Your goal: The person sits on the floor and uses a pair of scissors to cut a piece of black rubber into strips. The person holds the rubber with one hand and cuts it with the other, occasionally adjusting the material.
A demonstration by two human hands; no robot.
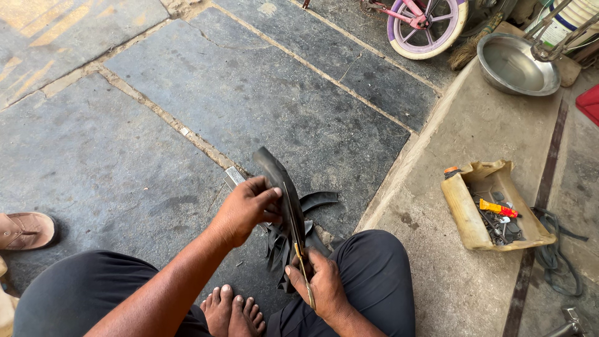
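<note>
Head view, looking down past your knees. Your bare feet (231,309) sit on the stone floor (187,112) between your dark trouser legs.

Right hand (323,284): fingers curled tight round the handles of the scissors (301,249), whose brass-coloured blades run up along the rubber. Whether the blades are parted or closed, cannot tell.

Left hand (244,209): thumb and fingers pinched on the strip (281,187) of black rubber, about midway along it. Strip stands nearly upright, curving left at its top end, held in the air just above your right knee and in front of your feet.

Below the strip: offcuts (312,215) of black rubber lying on the floor, touching one another in a loose pile.

Left edge: a brown shoe (25,229) on the floor, well apart from your hands.

Right, on the raised concrete ledge (449,125): a cut-open tan container (468,215) holding small tools and an orange tube (498,208). Black rubber loop (558,256) just beside it.

Further off on the ledge: steel bowl (515,65).

Far end, on the floor: a small bicycle wheel (427,28) with pink spokes and a pale tyre, a broom head just beside it.
</note>
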